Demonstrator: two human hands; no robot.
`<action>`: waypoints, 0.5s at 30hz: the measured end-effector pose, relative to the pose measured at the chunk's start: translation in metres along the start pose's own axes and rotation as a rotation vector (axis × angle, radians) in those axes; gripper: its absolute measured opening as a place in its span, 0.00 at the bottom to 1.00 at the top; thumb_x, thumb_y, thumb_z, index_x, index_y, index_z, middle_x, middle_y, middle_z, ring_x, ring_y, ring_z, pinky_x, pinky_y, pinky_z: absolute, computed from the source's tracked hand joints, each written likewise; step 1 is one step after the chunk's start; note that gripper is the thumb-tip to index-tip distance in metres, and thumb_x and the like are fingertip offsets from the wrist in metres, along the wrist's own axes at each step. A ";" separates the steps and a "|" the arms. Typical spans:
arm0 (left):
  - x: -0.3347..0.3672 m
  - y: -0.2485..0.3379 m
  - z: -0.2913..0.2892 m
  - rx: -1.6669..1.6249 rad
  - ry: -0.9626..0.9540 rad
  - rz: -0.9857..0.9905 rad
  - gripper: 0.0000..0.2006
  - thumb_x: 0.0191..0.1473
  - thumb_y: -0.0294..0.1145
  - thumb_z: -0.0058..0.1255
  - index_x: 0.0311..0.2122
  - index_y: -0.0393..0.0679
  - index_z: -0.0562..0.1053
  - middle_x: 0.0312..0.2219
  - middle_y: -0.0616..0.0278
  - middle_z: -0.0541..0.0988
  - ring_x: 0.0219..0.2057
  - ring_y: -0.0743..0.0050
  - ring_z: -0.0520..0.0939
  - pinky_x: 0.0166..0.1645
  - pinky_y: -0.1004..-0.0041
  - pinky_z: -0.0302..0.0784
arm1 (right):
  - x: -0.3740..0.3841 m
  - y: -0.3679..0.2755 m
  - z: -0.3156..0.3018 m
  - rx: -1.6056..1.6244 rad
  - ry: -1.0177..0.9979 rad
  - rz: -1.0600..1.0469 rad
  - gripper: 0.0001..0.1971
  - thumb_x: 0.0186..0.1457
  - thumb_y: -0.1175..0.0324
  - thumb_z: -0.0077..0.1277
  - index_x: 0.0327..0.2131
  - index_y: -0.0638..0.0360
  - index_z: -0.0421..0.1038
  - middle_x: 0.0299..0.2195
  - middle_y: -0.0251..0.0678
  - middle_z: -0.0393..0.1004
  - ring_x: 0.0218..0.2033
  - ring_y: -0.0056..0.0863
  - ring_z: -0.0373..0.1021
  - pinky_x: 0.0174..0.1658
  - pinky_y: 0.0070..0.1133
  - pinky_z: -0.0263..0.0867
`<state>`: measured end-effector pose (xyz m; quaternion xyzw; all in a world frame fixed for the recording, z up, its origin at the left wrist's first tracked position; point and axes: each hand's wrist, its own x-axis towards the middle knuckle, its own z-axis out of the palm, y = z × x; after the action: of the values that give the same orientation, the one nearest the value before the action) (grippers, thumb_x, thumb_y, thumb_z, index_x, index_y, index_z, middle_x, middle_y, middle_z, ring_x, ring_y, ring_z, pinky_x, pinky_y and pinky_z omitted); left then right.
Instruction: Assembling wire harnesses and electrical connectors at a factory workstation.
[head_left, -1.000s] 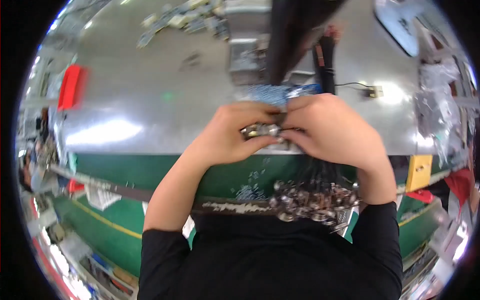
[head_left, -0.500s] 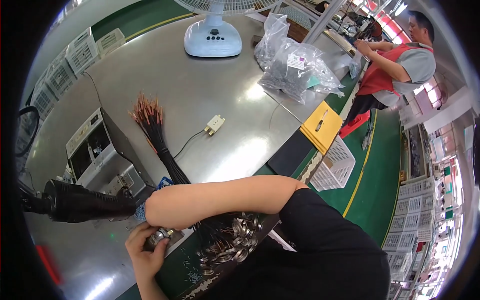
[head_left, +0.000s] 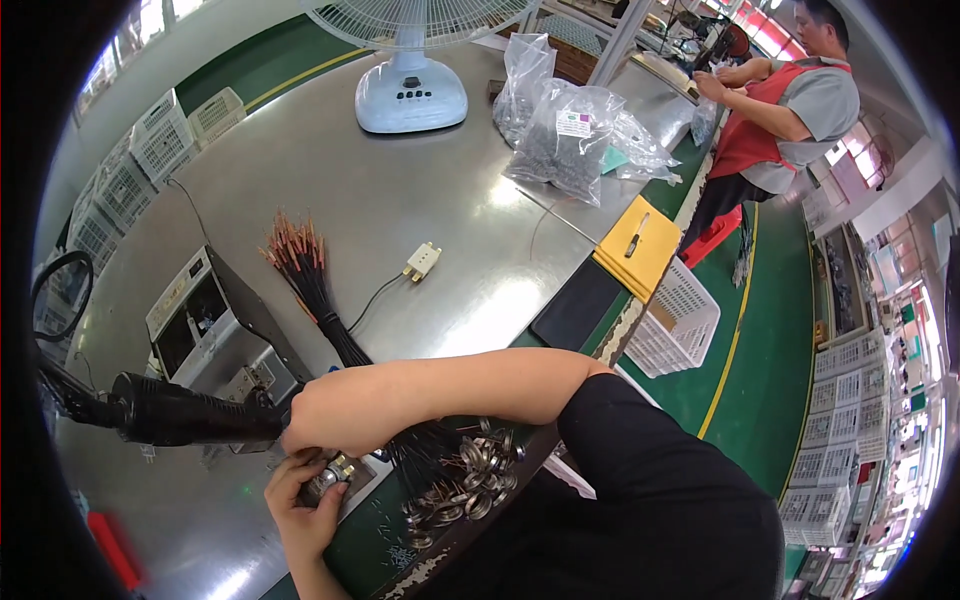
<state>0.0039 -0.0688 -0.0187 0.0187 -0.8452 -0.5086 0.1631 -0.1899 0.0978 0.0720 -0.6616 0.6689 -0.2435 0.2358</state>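
My left hand (head_left: 308,505) is closed, thumb and fingers gripping a small round silver metal part (head_left: 328,478) with brass-coloured pieces on it. Right above that part is my right hand (head_left: 325,422), its back turned up and its fingertips hidden beneath it, so their grip does not show. Close to the right hand, the end of a black cylindrical device (head_left: 195,408) hangs on an arm. A bundle of black wires (head_left: 325,300) with copper-coloured ends passes under my right forearm. Beyond the forearm lies a pile of round metal parts (head_left: 475,480) with black leads.
A metal machine box (head_left: 225,330) stands left of the wires. Farther off are a white connector (head_left: 423,262), a pale blue fan (head_left: 410,95), plastic bags of parts (head_left: 565,140) and a yellow notebook (head_left: 640,245). A white basket (head_left: 675,325) stands off the table's right edge. A co-worker (head_left: 770,120) stands beyond.
My right hand has come down closer to the metal part, covering the small blue pieces seen beside it before. The left hand keeps its hold. The whole view has shifted slightly.
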 end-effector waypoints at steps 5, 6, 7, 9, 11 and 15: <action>0.000 0.001 0.000 0.019 0.012 0.010 0.18 0.36 0.20 0.70 0.36 0.35 0.78 0.39 0.50 0.83 0.41 0.54 0.84 0.50 0.65 0.77 | 0.005 -0.001 0.011 0.068 -0.001 0.016 0.07 0.50 0.75 0.59 0.35 0.60 0.80 0.33 0.47 0.83 0.39 0.49 0.80 0.42 0.40 0.75; 0.000 0.002 0.000 0.013 0.003 0.003 0.17 0.37 0.20 0.70 0.36 0.35 0.78 0.38 0.51 0.83 0.40 0.55 0.84 0.49 0.66 0.77 | 0.006 0.000 0.011 0.069 -0.001 0.011 0.06 0.50 0.75 0.59 0.34 0.59 0.80 0.33 0.47 0.82 0.39 0.49 0.80 0.41 0.40 0.75; 0.001 0.003 -0.001 0.014 0.006 0.003 0.17 0.37 0.20 0.70 0.36 0.35 0.78 0.38 0.51 0.83 0.40 0.55 0.84 0.49 0.66 0.77 | 0.006 0.000 0.012 0.067 -0.003 0.009 0.06 0.50 0.75 0.59 0.34 0.59 0.80 0.33 0.47 0.82 0.39 0.49 0.80 0.41 0.40 0.75; 0.002 0.005 -0.004 0.044 -0.040 -0.037 0.17 0.37 0.20 0.70 0.35 0.35 0.76 0.36 0.52 0.82 0.39 0.56 0.83 0.48 0.67 0.76 | 0.006 0.000 0.013 0.063 -0.006 -0.062 0.07 0.48 0.74 0.59 0.34 0.59 0.81 0.31 0.48 0.82 0.38 0.49 0.80 0.40 0.40 0.74; -0.002 -0.002 -0.003 0.012 -0.042 -0.042 0.17 0.39 0.18 0.68 0.36 0.36 0.75 0.37 0.55 0.81 0.40 0.61 0.82 0.50 0.68 0.75 | 0.007 0.004 0.019 0.038 0.002 -0.093 0.08 0.47 0.75 0.59 0.34 0.59 0.82 0.31 0.48 0.82 0.37 0.49 0.80 0.40 0.40 0.74; -0.006 -0.008 -0.001 -0.062 -0.025 -0.079 0.18 0.40 0.13 0.65 0.38 0.37 0.73 0.37 0.59 0.80 0.42 0.68 0.80 0.52 0.70 0.73 | 0.007 0.000 0.015 -0.054 -0.036 -0.114 0.11 0.45 0.75 0.59 0.35 0.58 0.83 0.30 0.48 0.82 0.35 0.51 0.79 0.39 0.40 0.74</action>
<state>0.0091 -0.0724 -0.0264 0.0407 -0.8297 -0.5408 0.1326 -0.1807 0.0908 0.0601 -0.7090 0.6319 -0.2267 0.2157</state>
